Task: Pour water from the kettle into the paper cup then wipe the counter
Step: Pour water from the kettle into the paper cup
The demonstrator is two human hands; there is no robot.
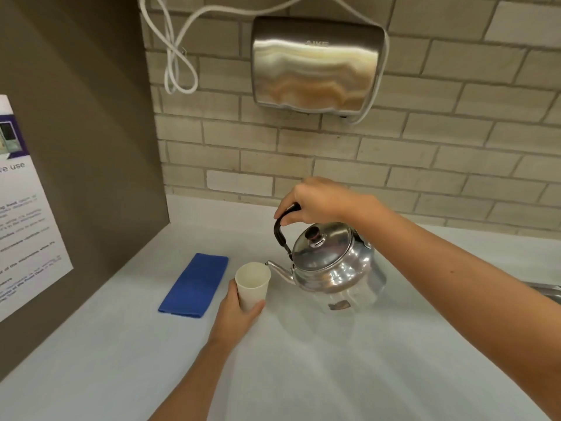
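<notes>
A shiny metal kettle hangs tilted just above the white counter, its spout pointing left at the rim of a white paper cup. My right hand grips the kettle's black handle from above. My left hand is wrapped around the lower part of the cup, which stands upright on the counter. I cannot make out any water stream. A folded blue cloth lies flat on the counter to the left of the cup.
A brown side panel with a printed notice walls off the left. On the tiled back wall hangs a steel hand dryer with a looped white cord. A metal sink edge shows at the right.
</notes>
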